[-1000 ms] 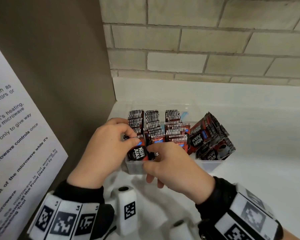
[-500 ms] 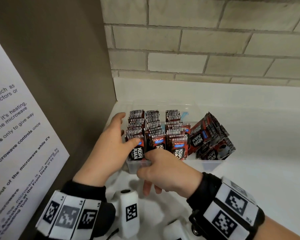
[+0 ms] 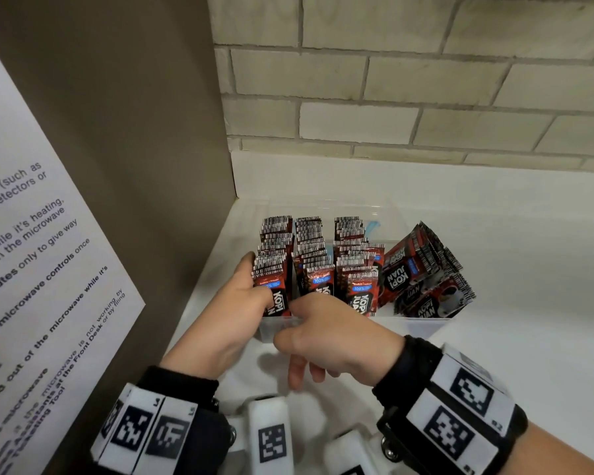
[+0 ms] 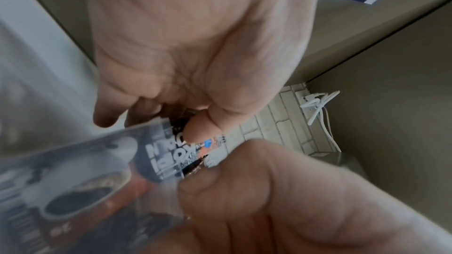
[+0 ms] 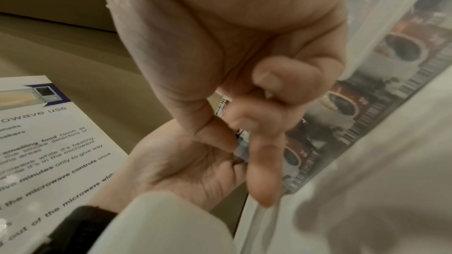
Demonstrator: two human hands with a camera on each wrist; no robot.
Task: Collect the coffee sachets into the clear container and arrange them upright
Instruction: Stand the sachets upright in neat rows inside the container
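Counter [image 3: 494, 354] white, brick wall [image 3: 408, 80] behind, microwave notice [image 3: 31, 269] at my left. Container [image 3: 419, 325] on counter in corner. Sachets [image 3: 309, 255] inside: three upright rows at left, leaning bunch [image 3: 422, 272] at right. My left hand [image 3: 234, 313] curls round front of leftmost row, thumb on front sachet [image 3: 275, 296]. My right hand [image 3: 336, 334] at container's near wall, fingertips pinching same sachet's edge.

You will find a white counter [image 3: 494, 234] below a pale brick wall [image 3: 408, 80]. A brown panel [image 3: 134, 132] stands left of the counter, carrying a printed microwave notice [image 3: 31, 252]. White cables [image 4: 320, 107] hang against the brick wall.
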